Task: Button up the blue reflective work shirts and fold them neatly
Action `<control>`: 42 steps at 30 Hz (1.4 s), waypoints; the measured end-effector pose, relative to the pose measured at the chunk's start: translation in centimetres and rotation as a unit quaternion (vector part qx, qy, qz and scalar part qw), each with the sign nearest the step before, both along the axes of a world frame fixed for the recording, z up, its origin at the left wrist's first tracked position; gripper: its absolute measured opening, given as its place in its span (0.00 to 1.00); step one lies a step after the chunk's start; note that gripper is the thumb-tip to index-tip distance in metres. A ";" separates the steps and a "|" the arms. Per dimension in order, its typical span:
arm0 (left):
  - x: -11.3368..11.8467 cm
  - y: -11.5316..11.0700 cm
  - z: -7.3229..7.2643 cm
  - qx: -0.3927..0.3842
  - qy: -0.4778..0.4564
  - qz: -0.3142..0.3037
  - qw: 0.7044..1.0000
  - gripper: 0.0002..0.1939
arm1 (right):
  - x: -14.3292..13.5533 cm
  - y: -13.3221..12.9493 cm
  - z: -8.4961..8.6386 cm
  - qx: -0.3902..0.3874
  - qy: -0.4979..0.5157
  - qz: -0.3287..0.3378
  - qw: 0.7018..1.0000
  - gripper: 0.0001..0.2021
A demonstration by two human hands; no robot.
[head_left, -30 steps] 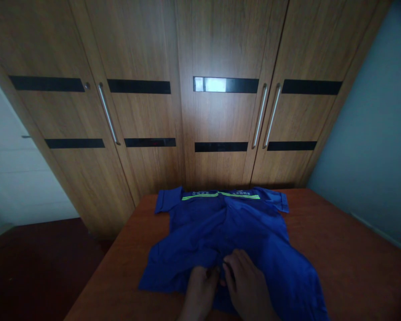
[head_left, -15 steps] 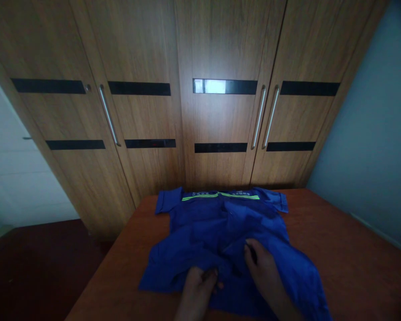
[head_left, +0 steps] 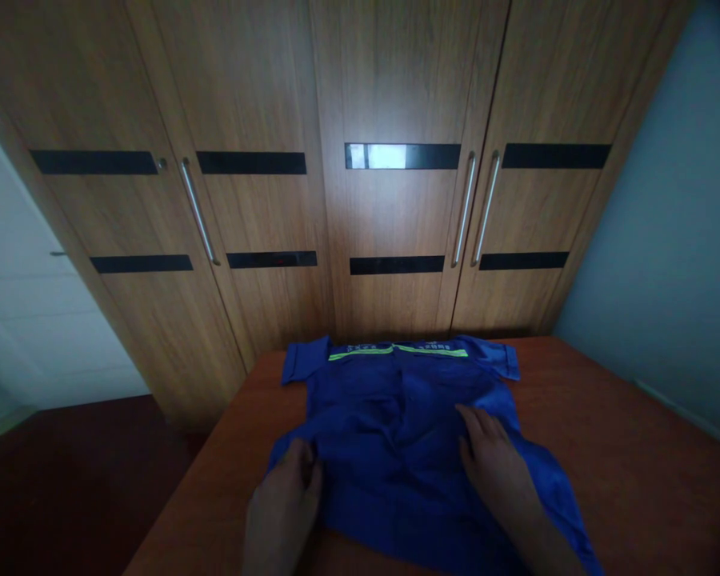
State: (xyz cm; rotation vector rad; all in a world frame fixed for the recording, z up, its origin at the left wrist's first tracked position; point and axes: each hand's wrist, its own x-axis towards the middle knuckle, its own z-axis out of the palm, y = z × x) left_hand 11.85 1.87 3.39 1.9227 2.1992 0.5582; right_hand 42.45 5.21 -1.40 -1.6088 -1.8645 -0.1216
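Observation:
A blue short-sleeved garment [head_left: 390, 448] lies spread on the reddish-brown table [head_left: 630, 448], its sleeves at the far edge and a yellow-green stripe with pale lettering across its upper part. Wrinkles cross its middle. At its lower left edge, my left hand [head_left: 288, 496] is closed with bent fingers, gripping the cloth there. My right hand [head_left: 498, 464] rests on the right side of the garment, fingers spread and lying on the fabric.
Behind the table stands a wooden wardrobe [head_left: 390, 216] with black strips and metal handles. A pale blue wall [head_left: 672, 240] rises on the right. White panelling [head_left: 42, 336] and a dark red floor [head_left: 78, 472] are at the left.
My left hand has moved left to the garment's side. My right hand has shifted slightly right and forward, and its fingers have opened. The garment's middle lies flatter.

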 end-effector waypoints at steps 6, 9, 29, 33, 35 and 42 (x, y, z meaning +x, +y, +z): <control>6.7 -2.9 0.4 0.313 -0.086 -0.148 0.934 0.05 | -4.7 -2.1 2.6 0.027 -0.017 0.172 0.985 0.20; 10.5 -3.6 -1.2 0.337 -0.094 -0.253 0.902 0.07 | -6.5 -1.9 1.9 -0.026 -0.033 0.198 0.979 0.14; 5.4 0.7 -2.1 0.170 0.151 -0.251 0.941 0.22 | -6.3 -0.6 1.6 -0.074 0.167 0.151 0.971 0.10; 7.0 -0.6 -2.1 0.192 0.087 -0.282 0.936 0.20 | -6.6 -0.7 0.1 -0.095 0.187 0.118 0.971 0.12; 7.9 -0.6 -2.1 0.189 0.047 -0.288 0.938 0.21 | -6.6 -0.9 0.4 -0.104 0.234 0.130 0.958 0.13; 9.5 2.8 -1.1 0.115 -0.055 -0.279 0.952 0.18 | -6.0 -1.3 2.9 -0.104 0.320 0.134 0.932 0.15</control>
